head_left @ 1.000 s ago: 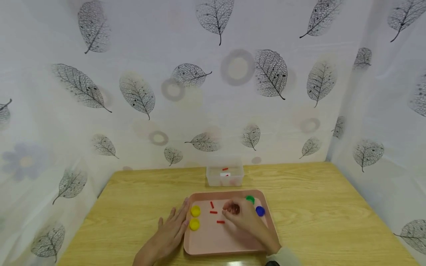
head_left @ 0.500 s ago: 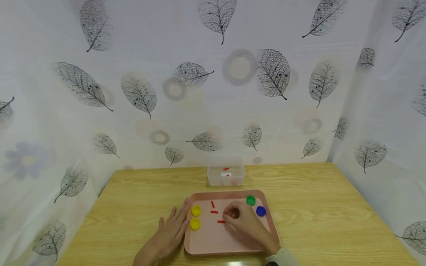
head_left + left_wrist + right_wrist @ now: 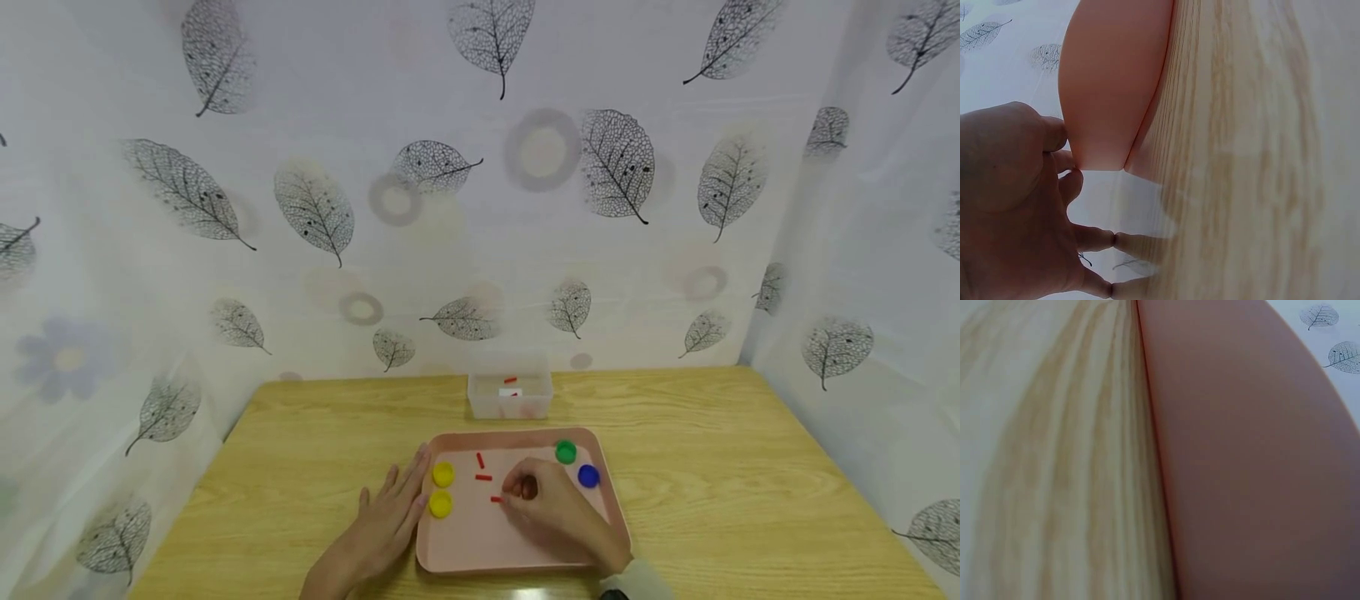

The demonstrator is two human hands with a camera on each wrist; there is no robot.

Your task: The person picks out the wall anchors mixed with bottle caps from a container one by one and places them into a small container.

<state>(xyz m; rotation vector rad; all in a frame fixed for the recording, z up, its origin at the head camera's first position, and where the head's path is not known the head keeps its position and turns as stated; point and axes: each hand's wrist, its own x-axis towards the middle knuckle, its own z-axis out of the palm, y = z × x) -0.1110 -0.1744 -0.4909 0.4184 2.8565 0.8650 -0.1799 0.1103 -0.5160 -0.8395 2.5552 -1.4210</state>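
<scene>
My left hand (image 3: 384, 523) lies with straight, spread fingers along the left side of the pink tray (image 3: 480, 550); in the left wrist view its fingers touch the tray's rim. Inside the tray my right hand (image 3: 553, 502) is lowered, thumb and forefinger pinching the right end of a short red stick (image 3: 496, 500). The fingers hide that end. Two more red sticks lie just beyond, one slanted (image 3: 481, 460) and one level (image 3: 483, 477). The right wrist view shows no hand, only the tray's outer wall (image 3: 1260, 456) and the tabletop.
Two yellow caps (image 3: 441, 503) sit along the tray's left side. A green cap (image 3: 566, 452) and a blue cap (image 3: 588, 476) are at its right. Behind the tray stands a clear plastic box (image 3: 510, 408) with red sticks in it. A leaf-print curtain (image 3: 480, 250) surrounds the wooden table (image 3: 720, 483).
My right hand has come down and slightly toward me, its fingertips now over the right end of the nearest red stick. The left hand stays on the tray's edge.
</scene>
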